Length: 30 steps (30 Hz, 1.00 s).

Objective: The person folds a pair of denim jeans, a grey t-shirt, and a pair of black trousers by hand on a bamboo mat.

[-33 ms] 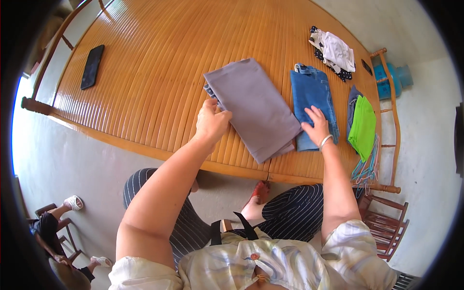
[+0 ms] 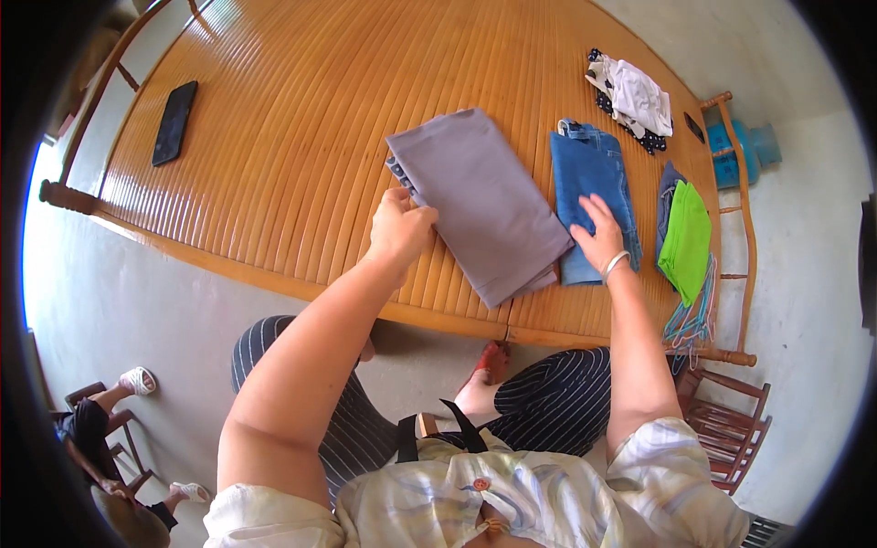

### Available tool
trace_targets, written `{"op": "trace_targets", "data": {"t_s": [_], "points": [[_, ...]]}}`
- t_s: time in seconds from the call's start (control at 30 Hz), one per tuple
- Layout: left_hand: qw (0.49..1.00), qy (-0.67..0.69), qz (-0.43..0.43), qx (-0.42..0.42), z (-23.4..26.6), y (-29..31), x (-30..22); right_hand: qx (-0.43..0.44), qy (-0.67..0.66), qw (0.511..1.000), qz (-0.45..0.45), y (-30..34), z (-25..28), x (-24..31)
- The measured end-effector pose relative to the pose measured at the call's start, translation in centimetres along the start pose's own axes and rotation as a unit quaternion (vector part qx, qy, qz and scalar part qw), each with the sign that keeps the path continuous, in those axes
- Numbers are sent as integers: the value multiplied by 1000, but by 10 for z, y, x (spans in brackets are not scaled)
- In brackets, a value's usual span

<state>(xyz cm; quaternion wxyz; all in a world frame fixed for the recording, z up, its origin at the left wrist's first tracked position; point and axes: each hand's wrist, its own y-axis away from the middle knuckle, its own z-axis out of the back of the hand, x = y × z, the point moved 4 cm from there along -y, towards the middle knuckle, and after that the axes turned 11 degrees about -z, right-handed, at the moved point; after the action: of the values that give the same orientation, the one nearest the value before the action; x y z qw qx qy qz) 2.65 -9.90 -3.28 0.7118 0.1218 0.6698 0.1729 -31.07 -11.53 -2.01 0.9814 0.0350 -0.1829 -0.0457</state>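
Note:
A folded grey garment (image 2: 484, 201) lies flat on the bamboo-slat surface (image 2: 301, 155) in front of me, a darker patterned edge showing at its left side. My left hand (image 2: 402, 228) is closed on that left edge, thumb and fingers pinching it. To the right lies a pair of folded blue jeans (image 2: 585, 164), its waistband at the far end. My right hand (image 2: 600, 239) rests over the near half of the jeans, fingers spread, with the thumb beside the grey garment's right corner. Whether the thumb touches that corner I cannot tell.
White and black-dotted clothes (image 2: 639, 96) are piled at the far right. Nearer lie a bright green folded cloth (image 2: 687, 239) and thin coloured hangers (image 2: 690, 320). A black phone (image 2: 174, 123) lies far left. Wooden rails edge both sides; a wooden chair (image 2: 731, 416) stands lower right. Someone sits lower left.
Hardly anything differs. The fingers of my right hand have shifted very slightly away from me over the jeans; my left hand keeps its place.

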Motion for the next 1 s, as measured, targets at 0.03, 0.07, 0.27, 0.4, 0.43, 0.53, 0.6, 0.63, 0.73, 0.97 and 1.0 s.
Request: {"op": "trace_targets", "data": {"t_s": [0.03, 0.07, 0.27, 0.4, 0.43, 0.53, 0.6, 0.63, 0.73, 0.97, 1.0], "points": [[998, 43, 40, -3, 4, -2, 6, -17, -102, 994, 36, 3, 3, 29], [993, 87, 78, -4, 7, -3, 12, -12, -85, 993, 84, 11, -5, 54], [955, 293, 32, 23, 4, -4, -1, 100, 188, 975, 63, 82, -68, 167], [951, 303, 0, 62, 11, -17, -5, 113, 177, 978, -14, 94, -86, 182], [951, 304, -1, 58, 11, -16, -3, 128, 180, 975, -30, 93, -87, 184], [967, 253, 28, 1, 17, -14, -3, 123, 160, 979, -7, 92, -80, 184], [966, 257, 33, 10, 19, -14, 0, 98, 124, 987, 43, 93, -78, 180], [964, 261, 40, 21, 20, -14, 2, 98, 123, 987, 45, 90, -79, 174], [966, 239, 79, 64, 16, -13, 7, 96, 114, 986, 77, 89, -75, 175], [951, 254, 110, 138, -11, 13, 11, 94, 139, 983, 71, 98, -79, 185], [940, 280, 102, 166, -14, 15, 4, 79, 80, 989, 97, 93, -75, 178]]}}
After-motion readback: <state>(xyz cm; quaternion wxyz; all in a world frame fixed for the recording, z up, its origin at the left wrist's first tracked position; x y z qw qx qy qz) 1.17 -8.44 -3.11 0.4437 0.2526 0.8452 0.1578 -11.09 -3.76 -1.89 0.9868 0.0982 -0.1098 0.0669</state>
